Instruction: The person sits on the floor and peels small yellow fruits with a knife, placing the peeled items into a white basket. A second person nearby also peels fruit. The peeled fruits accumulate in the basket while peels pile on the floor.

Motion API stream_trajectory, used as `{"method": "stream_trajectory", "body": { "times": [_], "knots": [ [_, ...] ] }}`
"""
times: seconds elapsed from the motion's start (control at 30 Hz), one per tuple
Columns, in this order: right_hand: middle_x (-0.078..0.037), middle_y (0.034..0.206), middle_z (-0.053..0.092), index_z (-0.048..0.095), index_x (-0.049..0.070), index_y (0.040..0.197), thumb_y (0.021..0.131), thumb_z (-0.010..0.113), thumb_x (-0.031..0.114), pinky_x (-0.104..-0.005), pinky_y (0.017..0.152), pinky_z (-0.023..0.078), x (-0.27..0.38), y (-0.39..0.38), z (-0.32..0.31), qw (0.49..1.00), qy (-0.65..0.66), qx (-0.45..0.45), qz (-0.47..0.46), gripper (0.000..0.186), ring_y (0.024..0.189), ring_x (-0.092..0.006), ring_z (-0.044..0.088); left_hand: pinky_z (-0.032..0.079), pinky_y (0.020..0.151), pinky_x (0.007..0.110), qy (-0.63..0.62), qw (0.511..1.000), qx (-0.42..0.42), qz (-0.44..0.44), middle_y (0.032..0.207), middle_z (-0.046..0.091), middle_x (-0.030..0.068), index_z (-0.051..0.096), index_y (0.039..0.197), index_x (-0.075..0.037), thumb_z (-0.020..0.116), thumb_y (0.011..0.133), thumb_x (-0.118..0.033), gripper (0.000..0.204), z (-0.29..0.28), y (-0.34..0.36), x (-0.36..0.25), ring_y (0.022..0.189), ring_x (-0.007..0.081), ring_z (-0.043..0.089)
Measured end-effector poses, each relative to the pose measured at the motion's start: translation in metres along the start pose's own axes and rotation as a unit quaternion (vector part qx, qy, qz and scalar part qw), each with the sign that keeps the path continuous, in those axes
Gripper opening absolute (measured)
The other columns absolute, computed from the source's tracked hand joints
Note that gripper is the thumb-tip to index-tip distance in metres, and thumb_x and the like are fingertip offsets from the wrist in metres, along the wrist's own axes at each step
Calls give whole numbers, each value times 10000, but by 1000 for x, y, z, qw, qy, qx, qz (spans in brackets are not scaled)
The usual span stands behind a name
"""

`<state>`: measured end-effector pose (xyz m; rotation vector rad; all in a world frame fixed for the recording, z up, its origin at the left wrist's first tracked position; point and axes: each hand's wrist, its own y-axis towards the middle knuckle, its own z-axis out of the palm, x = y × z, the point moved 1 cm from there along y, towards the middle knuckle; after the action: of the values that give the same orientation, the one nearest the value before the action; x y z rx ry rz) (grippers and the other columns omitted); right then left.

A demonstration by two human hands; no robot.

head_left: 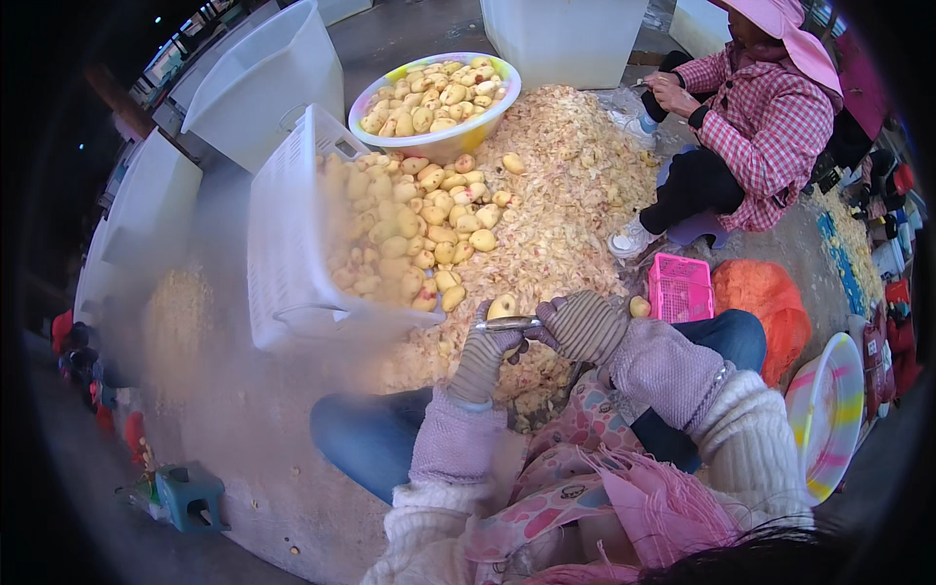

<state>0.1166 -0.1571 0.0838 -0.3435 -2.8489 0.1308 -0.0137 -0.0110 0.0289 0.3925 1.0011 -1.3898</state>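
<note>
In front of my lap, my left hand [481, 363], in a striped glove, is closed around a pale yellow potato [502, 306]. My right hand [591, 326], gloved alike, grips a metal peeler [511, 323], which lies across the potato. Below and beyond both hands spreads a thick heap of peelings [561, 210]. Peeled potatoes [441, 235] spill from a white slatted crate [276, 255] tipped on its side, left of my hands. A single potato [639, 306] lies just past my right hand. Haze blurs part of the crate.
A colourful basin [441, 148] full of potatoes stands beyond the crate, near large white tubs [268, 88]. At right sit a pink basket [681, 289], an orange mesh sack [765, 310] and another basin [829, 414]. Another person [765, 136] sits far right, hands together. A teal stool [191, 495] stands lower left.
</note>
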Motion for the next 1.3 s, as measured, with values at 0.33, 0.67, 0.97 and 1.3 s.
{"method": "stream_trajectory", "body": {
  "times": [0.33,0.67,0.97,1.3],
  "knots": [
    [-152,685,629,556,26,887,926,529,433,-464,551,493,-11,3,14,977,32,-99,184,409,636,-330,646,472,448,275,135,987,-77,-25,926,622,130,438,1226,-25,700,691,-48,596,-11,17,5,633,183,605],
    [-152,658,614,551,22,876,935,536,403,-467,551,484,-20,10,28,982,44,-92,161,385,604,-351,622,558,549,310,-52,999,0,-15,983,639,130,495,1213,0,691,714,-130,552,-13,15,4,875,227,648],
    [-161,673,622,551,16,890,936,507,455,-461,545,493,-12,16,19,996,59,-28,58,444,608,-352,635,545,746,303,113,990,-10,80,1035,607,93,521,1200,-13,690,642,3,583,-12,17,3,946,191,604],
    [-163,678,620,560,33,888,938,520,427,-458,535,481,-11,12,28,960,58,-159,221,399,597,-334,627,458,931,332,357,882,-105,290,1134,491,130,471,1219,-15,592,639,48,595,-13,15,2,1053,245,525]
  ]
}}
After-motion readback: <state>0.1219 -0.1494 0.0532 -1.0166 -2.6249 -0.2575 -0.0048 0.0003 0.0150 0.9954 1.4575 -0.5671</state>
